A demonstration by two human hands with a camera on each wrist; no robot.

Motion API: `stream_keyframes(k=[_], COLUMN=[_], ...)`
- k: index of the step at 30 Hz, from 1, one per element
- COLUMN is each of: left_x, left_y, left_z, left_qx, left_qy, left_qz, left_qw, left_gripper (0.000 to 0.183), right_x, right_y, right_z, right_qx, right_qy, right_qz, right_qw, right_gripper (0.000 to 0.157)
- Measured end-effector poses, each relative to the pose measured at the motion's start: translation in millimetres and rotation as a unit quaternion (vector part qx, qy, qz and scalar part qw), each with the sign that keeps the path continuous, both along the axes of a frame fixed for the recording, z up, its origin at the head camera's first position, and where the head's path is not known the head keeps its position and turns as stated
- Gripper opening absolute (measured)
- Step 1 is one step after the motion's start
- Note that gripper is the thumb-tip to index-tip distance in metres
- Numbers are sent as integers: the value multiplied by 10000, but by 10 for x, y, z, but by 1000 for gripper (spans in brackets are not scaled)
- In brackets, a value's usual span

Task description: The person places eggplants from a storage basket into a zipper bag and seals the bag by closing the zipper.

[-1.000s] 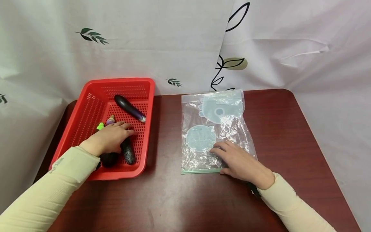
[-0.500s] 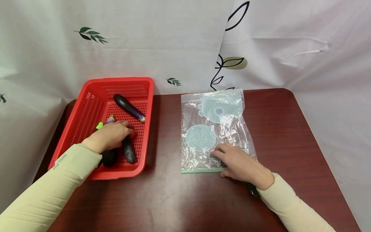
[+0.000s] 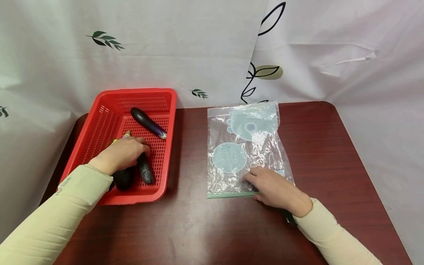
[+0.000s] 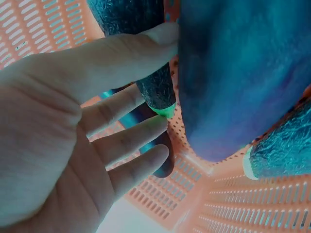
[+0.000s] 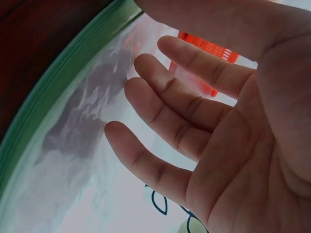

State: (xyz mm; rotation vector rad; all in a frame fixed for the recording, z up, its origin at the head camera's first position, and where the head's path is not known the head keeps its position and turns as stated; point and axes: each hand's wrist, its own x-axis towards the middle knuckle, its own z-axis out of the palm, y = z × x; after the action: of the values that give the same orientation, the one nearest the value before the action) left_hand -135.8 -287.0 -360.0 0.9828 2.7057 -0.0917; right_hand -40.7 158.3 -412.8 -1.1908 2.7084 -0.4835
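In the red basket [image 3: 170, 147], my left hand [image 3: 120, 151] grips a dark, rough-skinned cucumber [image 3: 145, 171]. The left wrist view shows the thumb lying across this cucumber, whose tip [image 4: 165, 110] is bright green, with the fingers on its far side. A thick purple eggplant [image 4: 228, 97] fills that view beside the hand. My right hand [image 3: 273, 187] lies with relaxed, slightly bent fingers over the near part of a clear zip bag [image 3: 228, 158] printed with pale blue cartoon shapes. Nothing is between its fingers in the right wrist view.
Another long eggplant [image 3: 147, 123] lies at the back of the basket. A dark rounded vegetable [image 3: 124, 179] sits under the left wrist. The bag's green zip strip [image 3: 228, 195] faces the near side of the brown table [image 3: 198, 228]. A white patterned cloth [image 3: 165, 48] hangs behind.
The left hand's fingers have curled down around the cucumber, which has shifted slightly. The right hand has moved barely toward the near side; the bag stays flat in place.
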Motion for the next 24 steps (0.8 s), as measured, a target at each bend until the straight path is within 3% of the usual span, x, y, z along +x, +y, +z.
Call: stream_keyframes(k=[8,18,24], left_x=[-13,-9,12], left_y=[-39,-92,-115], left_z=[70,183,285], left_qx=[-132,-466,-489], left_qy=[180,224,444], left_qz=[39,117,160], left_qw=[9997,9986,9977], left_gripper=[33,35,35], right_x=[0,3,3], right_y=[13,11,7], right_z=[17,21,28], right_qx=[-103,-166,-310], right_qy=[107,162,160], right_qz=[67,52,-71], right_qw=[9999,9997,9994], right_gripper=[21,15,14])
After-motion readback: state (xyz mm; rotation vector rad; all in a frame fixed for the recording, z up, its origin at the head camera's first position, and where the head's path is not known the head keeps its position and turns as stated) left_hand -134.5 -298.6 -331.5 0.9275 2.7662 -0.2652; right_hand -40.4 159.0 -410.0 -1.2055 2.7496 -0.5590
